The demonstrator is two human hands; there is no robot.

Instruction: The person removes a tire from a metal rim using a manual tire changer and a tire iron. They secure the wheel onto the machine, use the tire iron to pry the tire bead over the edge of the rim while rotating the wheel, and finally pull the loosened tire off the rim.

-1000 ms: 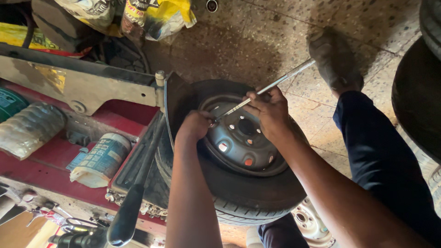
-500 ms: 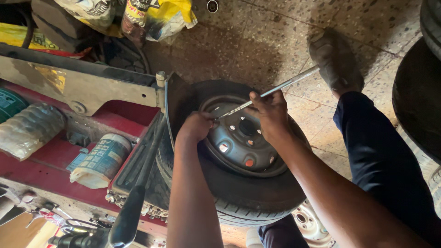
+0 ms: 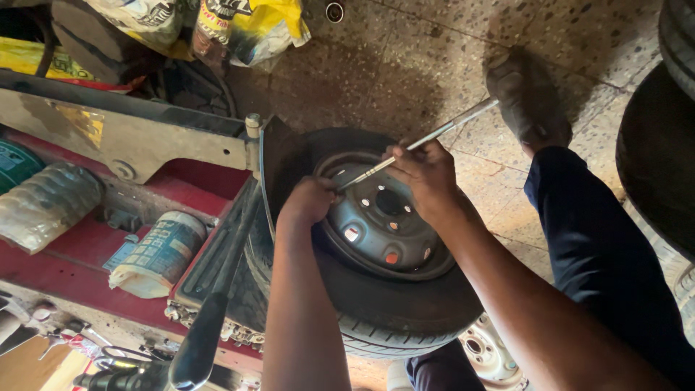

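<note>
A black tyre (image 3: 391, 318) on a grey steel wheel rim (image 3: 384, 221) stands against the red tyre machine. My right hand (image 3: 427, 174) grips a long shiny metal bar (image 3: 456, 123) whose tip reaches the rim's upper left edge. My left hand (image 3: 311, 203) is closed at the rim's edge beside that tip; whether it holds anything is hidden. My dark trouser leg (image 3: 601, 246) and shoe (image 3: 525, 94) are to the right.
On the red machine body (image 3: 65, 268) lie a blue-and-white tin (image 3: 156, 253) and a dusty plastic-wrapped bundle (image 3: 47, 206). A black lever handle (image 3: 206, 340) rises in front. Yellow bags (image 3: 246, 29) lie at the back, another tyre (image 3: 655, 159) at the right, a second rim (image 3: 492, 351) below.
The metal bar's free end has swung slightly lower and my right hand has shifted a little with it. My left hand stays at the rim's edge.
</note>
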